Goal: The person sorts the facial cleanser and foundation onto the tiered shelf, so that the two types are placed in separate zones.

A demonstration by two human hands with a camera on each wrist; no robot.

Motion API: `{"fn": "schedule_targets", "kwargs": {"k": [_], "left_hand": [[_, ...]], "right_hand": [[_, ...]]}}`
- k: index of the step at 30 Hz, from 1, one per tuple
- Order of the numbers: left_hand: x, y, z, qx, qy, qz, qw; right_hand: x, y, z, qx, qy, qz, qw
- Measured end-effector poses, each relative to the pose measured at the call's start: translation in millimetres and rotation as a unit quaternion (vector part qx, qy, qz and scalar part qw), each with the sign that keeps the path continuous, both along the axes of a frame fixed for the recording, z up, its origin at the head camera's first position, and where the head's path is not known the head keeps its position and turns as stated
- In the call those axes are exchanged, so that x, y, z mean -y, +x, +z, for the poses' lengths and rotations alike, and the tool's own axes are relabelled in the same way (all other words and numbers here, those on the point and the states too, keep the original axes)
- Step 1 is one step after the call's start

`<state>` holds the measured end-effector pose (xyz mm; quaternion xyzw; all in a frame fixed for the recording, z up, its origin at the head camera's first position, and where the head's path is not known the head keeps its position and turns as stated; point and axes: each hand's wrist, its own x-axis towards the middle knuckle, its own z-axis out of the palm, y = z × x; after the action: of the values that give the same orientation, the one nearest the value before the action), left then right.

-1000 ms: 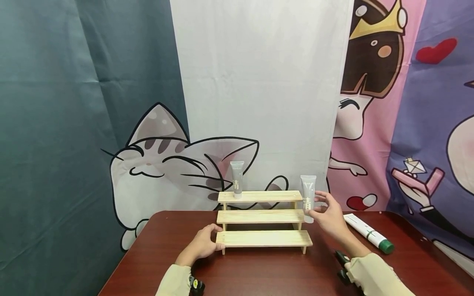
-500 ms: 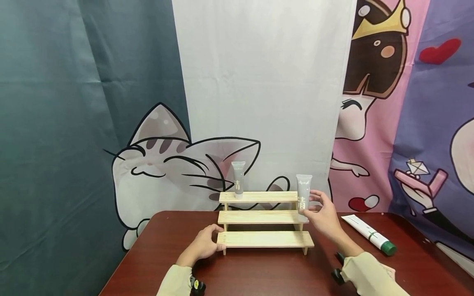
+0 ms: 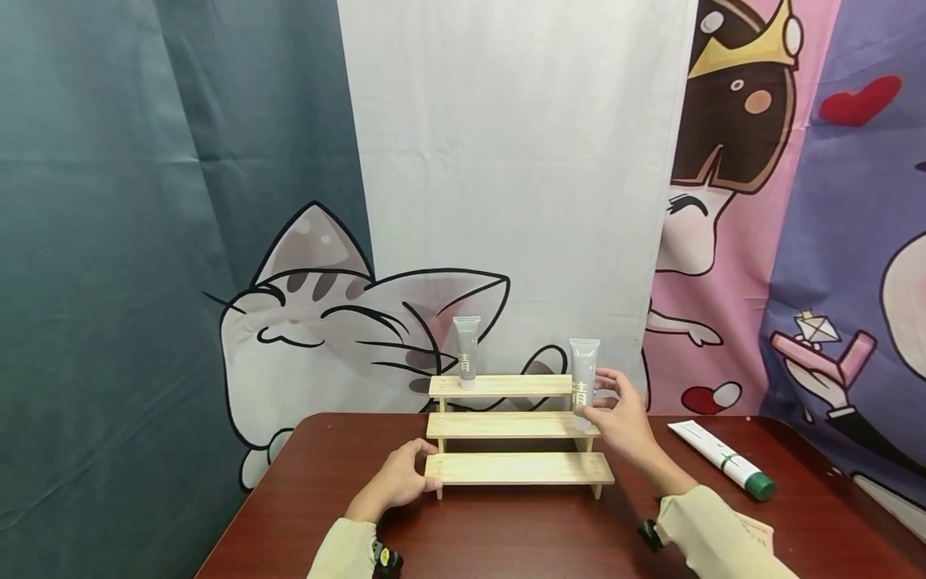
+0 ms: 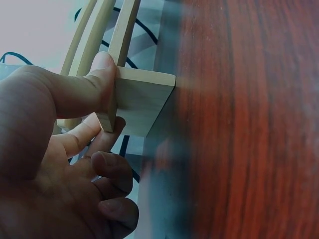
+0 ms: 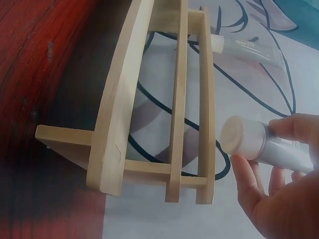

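A three-step pale wooden rack (image 3: 517,466) stands on the table. My left hand (image 3: 396,481) grips the left end of its lowest step; in the left wrist view the thumb (image 4: 87,92) lies on the board with fingers under it. With its thumb and fingers, my right hand (image 3: 624,422) pinches a clear squeeze tube (image 3: 584,366) upright, cap down, in front of the right end of the top step. The tube's white cap (image 5: 244,138) looks apart from the wood in the right wrist view. Another clear tube (image 3: 467,350) stands cap down on the top step, left side.
A white tube with a green cap (image 3: 719,457) lies on the red-brown table (image 3: 521,535) at right. Partly behind the right sleeve is a pale pinkish flat thing (image 3: 758,531). A curtain (image 3: 514,177) with cartoon prints hangs behind the table.
My right hand has carried the clear tube left, from beside the rack's right end to over its middle step. The left hand keeps its hold on the rack.
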<state>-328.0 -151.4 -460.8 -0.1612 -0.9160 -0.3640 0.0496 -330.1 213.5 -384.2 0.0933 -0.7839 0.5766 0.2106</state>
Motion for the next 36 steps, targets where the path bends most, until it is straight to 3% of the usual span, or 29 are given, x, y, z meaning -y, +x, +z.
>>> {"fn": "schedule_targets", "kwargs": {"k": [12, 26, 36], "left_hand": [[0.1, -0.4, -1.6, 0.0, 0.0, -0.001, 1.0], [-0.7, -0.4, 0.3, -0.004, -0.003, 0.003, 1.0], [-1.5, 0.8, -1.4, 0.001, 0.0, 0.0, 1.0]], "right_hand": [[7.7, -8.0, -8.2, 0.005, -0.019, 0.015, 1.0], [29.2, -10.1, 4.1, -0.014, -0.012, 0.023, 1.0], [39.9, -15.5, 1.2, -0.014, 0.0, 0.026, 1.0]]}}
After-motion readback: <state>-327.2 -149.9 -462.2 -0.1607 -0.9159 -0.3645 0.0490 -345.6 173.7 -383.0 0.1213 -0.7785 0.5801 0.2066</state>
